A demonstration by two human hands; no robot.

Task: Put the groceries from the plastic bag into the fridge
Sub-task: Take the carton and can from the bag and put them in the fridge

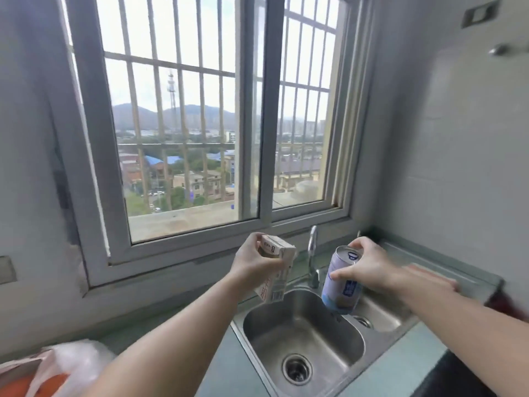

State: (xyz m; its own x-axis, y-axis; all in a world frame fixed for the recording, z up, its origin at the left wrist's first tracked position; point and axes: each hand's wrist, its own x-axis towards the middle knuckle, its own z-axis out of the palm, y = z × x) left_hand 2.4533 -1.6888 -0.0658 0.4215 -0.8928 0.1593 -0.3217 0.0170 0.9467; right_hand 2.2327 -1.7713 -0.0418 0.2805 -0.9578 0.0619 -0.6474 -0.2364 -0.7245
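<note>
Groceries still wait in the crinkled, translucent plastic bag (pixel 71 365) at the near left corner of the grey tabletop (pixel 229 365), something orange showing through it. Beyond, both arms reach over the steel sink (pixel 300 333). The left hand (pixel 254 265) is wrapped round a small rectangular paper carton (pixel 276 275), its long axis tilted, top leaning left. The right hand (pixel 369 267) clasps a smooth metal can (pixel 342 279) near its top, tilted likewise. Neither hand is free. No fridge is in view, so I judge the carry calls for turning away from the barred window (pixel 200 116).
</note>
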